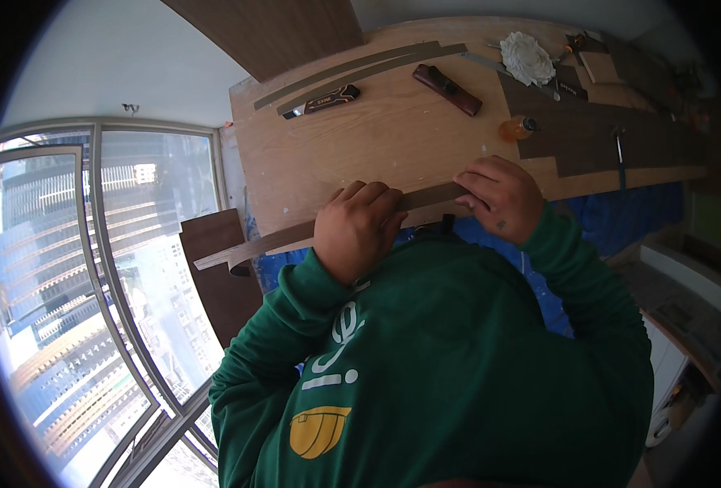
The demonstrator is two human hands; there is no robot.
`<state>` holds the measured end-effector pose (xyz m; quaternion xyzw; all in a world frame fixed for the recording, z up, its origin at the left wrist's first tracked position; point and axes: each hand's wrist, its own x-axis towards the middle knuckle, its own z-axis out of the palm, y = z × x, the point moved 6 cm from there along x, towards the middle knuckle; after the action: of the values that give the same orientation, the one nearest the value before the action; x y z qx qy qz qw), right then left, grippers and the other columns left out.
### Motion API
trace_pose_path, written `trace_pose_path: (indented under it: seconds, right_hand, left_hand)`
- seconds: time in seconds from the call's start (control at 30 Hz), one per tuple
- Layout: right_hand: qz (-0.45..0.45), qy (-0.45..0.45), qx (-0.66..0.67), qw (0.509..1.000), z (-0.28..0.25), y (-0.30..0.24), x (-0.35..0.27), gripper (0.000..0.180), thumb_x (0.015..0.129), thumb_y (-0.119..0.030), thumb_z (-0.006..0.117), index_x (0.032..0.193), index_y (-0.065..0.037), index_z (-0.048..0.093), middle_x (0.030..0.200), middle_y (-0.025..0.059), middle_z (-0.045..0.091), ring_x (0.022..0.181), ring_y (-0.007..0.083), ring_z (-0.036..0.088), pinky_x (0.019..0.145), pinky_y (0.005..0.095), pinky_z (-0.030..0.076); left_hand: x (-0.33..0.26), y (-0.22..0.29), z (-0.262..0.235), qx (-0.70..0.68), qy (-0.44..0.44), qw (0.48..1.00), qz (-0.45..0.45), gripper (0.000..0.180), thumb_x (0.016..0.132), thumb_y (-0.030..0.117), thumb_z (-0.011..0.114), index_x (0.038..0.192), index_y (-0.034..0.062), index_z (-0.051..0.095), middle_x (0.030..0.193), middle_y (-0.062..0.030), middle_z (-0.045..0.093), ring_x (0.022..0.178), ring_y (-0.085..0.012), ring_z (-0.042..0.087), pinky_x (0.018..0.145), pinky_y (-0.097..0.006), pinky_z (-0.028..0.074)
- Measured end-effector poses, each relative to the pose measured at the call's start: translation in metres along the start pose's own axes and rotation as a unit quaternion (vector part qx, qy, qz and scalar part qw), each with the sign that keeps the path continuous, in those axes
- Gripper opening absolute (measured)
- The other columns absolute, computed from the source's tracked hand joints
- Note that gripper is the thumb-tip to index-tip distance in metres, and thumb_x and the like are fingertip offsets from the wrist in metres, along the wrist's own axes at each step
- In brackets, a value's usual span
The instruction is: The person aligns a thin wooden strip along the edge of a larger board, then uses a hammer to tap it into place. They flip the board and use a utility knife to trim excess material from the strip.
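A long, thin wood-coloured strip lies across the near edge of the wooden worktop, in front of my body. My left hand is closed around its middle, knuckles up. Its free part runs out to the left beyond the worktop, and a curled piece shows under that end. My right hand pinches the strip's right end between thumb and fingers. What lies beneath the strip inside my left hand is hidden.
The worktop holds long loose strips, a black-and-orange utility knife, a dark reddish-brown block-like tool, an orange bottle and a crumpled white cloth. A brown board stands at left by the window.
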<state>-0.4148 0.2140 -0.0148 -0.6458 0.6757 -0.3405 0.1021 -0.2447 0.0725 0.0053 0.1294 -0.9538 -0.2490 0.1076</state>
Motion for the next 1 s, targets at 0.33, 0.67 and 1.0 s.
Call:
trace_pose_path:
  seconds: [0.33, 0.67, 1.0]
  right_hand:
    - [-0.035, -0.041, -0.055, 0.997, 0.015, -0.026, 0.020, 0.028, 0.083, -0.012, 0.078, 0.108, -0.006, 0.067, 0.107, 0.0096, 0.063, 0.103, 0.0323, 0.062, 0.090, 0.0456, 0.048]
    - [-0.026, -0.041, -0.005, 0.999, 0.022, -0.017, 0.022, 0.024, 0.081, -0.009, 0.080, 0.100, -0.005, 0.066, 0.100, 0.0108, 0.061, 0.098, 0.0344, 0.061, 0.086, 0.0458, 0.049]
    - [-0.022, -0.014, 0.006, 1.000, 0.022, -0.013, 0.025, 0.025, 0.080, -0.005, 0.081, 0.100, -0.003, 0.067, 0.102, 0.0117, 0.065, 0.096, 0.0358, 0.061, 0.084, 0.0477, 0.051]
  left_hand:
    - [0.000, 0.002, 0.002, 0.020, 0.009, 1.000, 0.016, 0.022, 0.083, 0.013, 0.083, 0.103, 0.0085, 0.075, 0.096, -0.0061, 0.072, 0.088, -0.0300, 0.071, 0.079, -0.044, 0.056]
    - [-0.006, 0.004, 0.000, 0.064, 0.000, 0.998, -0.016, 0.023, 0.084, 0.014, 0.083, 0.105, 0.0092, 0.075, 0.103, -0.0051, 0.073, 0.098, -0.0289, 0.070, 0.085, -0.044, 0.056]
    - [-0.043, -0.027, -0.046, 0.091, 0.029, 0.993, -0.074, 0.027, 0.087, 0.014, 0.082, 0.112, 0.0056, 0.077, 0.106, -0.0083, 0.075, 0.101, -0.0312, 0.070, 0.091, -0.046, 0.056]
